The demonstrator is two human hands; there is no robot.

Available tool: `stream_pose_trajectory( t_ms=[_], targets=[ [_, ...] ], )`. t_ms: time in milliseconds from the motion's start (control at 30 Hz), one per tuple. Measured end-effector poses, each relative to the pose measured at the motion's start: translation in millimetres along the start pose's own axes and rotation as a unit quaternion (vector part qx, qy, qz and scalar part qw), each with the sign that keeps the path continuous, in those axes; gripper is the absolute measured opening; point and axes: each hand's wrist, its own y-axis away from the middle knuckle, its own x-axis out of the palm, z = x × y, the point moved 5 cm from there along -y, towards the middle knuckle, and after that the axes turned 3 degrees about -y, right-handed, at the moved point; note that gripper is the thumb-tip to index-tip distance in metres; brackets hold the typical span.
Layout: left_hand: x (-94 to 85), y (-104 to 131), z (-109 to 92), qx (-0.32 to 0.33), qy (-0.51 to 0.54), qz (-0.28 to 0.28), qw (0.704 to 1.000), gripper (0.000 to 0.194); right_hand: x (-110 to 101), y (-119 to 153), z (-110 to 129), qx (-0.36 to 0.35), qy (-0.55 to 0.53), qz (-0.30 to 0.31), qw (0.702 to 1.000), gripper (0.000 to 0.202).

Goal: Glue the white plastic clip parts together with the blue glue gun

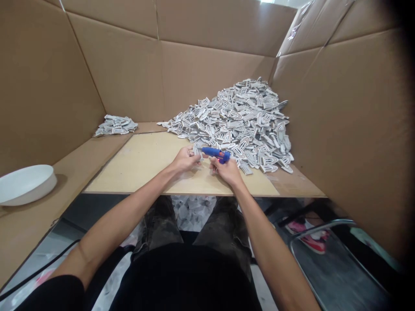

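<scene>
My right hand (227, 169) is closed around a small blue glue gun (212, 151) with orange parts and a small red light. Its nozzle end points left. Pinched in the fingers of my left hand (186, 160) is a flat whitish-grey slotted piece (196, 150), right by the tip of the glue gun; whether the two touch, I cannot tell. Both hands are just above the pale wooden board (129, 172), near the foot of a large pile of similar slotted pieces (240, 121).
A smaller pile of the pieces (116, 125) lies at the back left. At the far left stands a white bowl (27, 185). Cardboard walls (123, 73) enclose the left, back and right. A metal-framed chair (340, 263) and another person's pink shoe (311, 237) are below right.
</scene>
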Motion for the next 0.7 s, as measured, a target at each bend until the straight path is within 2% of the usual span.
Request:
stream_pose_trajectory(
  t_ms=[367, 567, 700],
  targets=[
    [-1.2, -0.9, -0.5, 0.016, 0.003, -0.015, 1.000, 0.040, -3.5, 5.5, 3.0, -0.011, 0.095, -0.011, 0.995, 0.066],
    [-3.2, -5.1, 4.3, 0.026, -0.008, -0.016, 1.000, 0.040, -3.1, 4.5, 2.0, -0.042, 0.116, -0.020, 0.992, 0.058],
    [-6.5, -7.3, 4.8, 0.057, -0.044, -0.022, 0.997, 0.037, 0.0, 3.7, 2.7, -0.088, 0.138, -0.023, 0.986, 0.051]
  ],
)
